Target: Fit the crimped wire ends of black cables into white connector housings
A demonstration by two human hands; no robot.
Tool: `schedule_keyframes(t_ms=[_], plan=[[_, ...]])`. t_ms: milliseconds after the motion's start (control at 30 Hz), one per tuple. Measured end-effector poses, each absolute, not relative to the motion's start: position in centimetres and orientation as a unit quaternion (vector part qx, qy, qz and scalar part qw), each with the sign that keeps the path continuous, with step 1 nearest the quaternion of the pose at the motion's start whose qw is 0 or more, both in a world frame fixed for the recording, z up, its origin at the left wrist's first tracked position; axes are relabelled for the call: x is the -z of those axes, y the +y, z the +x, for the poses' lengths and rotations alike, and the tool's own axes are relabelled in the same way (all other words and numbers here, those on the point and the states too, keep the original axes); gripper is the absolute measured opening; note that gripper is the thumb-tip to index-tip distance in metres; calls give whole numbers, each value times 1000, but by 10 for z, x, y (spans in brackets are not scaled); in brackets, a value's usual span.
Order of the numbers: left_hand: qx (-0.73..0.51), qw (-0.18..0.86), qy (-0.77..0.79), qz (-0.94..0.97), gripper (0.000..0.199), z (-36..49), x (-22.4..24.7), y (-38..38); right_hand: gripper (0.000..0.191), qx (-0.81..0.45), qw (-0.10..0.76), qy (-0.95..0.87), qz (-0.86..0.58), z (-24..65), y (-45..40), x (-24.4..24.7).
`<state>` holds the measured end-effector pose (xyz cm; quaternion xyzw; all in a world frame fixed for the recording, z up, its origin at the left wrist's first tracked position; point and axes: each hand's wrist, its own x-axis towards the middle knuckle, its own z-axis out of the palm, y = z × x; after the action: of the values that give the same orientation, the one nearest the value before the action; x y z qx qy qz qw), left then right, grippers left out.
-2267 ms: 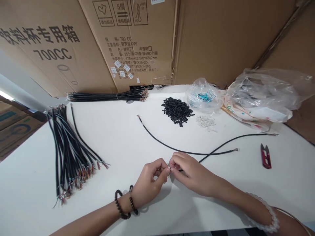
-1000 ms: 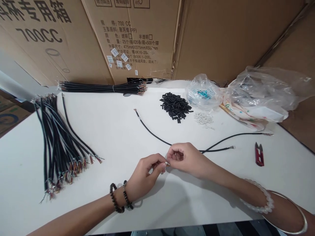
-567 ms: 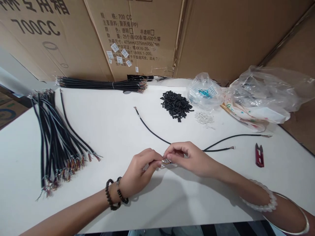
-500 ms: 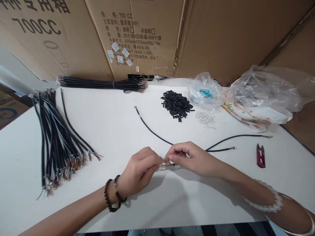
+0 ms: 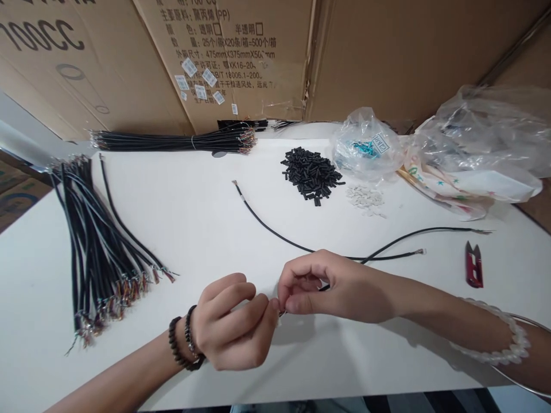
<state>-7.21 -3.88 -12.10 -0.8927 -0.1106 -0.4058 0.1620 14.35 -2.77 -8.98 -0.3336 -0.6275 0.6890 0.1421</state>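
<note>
My right hand (image 5: 318, 287) is closed in a pinch on a black cable (image 5: 422, 231), close to its near end. From under that hand the cable runs off to the right, where bare wires stick out of its far end. Beside it, my left hand (image 5: 236, 324) has curled fingers, with thumb and forefinger pinched at the thin wires (image 5: 282, 314) of the same cable. The fingertips of both hands nearly touch and hide most of these wires. A second black cable (image 5: 275, 232), with a white band and a small end connector, lies just beyond my right hand.
Many black cables (image 5: 99, 229) fan out at left; a tied bundle (image 5: 172, 141) lies at the back. Black sleeves (image 5: 312, 175), small white pieces (image 5: 365, 199) and a clear bag (image 5: 365, 143) of blue parts sit back right. Red snips (image 5: 474, 265) lie at right. Cardboard boxes (image 5: 241, 57) stand behind.
Both hands have come nearer to me, with the held cable end between them. My left hand has turned, its knuckles now facing up more. The view has shifted slightly.
</note>
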Motion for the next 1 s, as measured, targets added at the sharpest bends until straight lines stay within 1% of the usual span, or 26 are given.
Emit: schedule_keyframes(t_ms=[67,167,267,400,500,600,667,767,867,933,1000], plan=[[403,195,-97,-889,32,-75,122,-41,8,-690,137,-630,-329,143,-28,89],[399,225,-95,-884,30,-77,128,-47,9,-672,124,-649,-333,143,-30,87],[410,217,-123,-877,27,-77,135,-55,10,-640,133,-683,-327,144,-35,83],[413,206,-140,-876,23,-78,137,-63,5,-596,168,-725,-300,145,-44,81],[397,198,-152,-883,23,-80,133,-65,9,-498,240,-784,-282,143,-52,80],[385,209,-108,-892,24,-83,127,-60,14,-318,307,-851,-283,138,-62,79],[391,221,-100,-888,27,-84,122,-56,23,-212,316,-876,-297,133,-71,79],[382,232,-85,-890,28,-85,118,-51,32,-109,332,-872,-343,125,-83,81],[373,234,-76,-894,28,-84,119,-49,36,-38,346,-868,-353,121,-89,85],[393,232,-82,-886,28,-83,120,-47,35,-38,343,-874,-342,122,-87,88],[415,205,-92,-881,26,-80,121,-45,30,-74,340,-880,-325,126,-80,90]])
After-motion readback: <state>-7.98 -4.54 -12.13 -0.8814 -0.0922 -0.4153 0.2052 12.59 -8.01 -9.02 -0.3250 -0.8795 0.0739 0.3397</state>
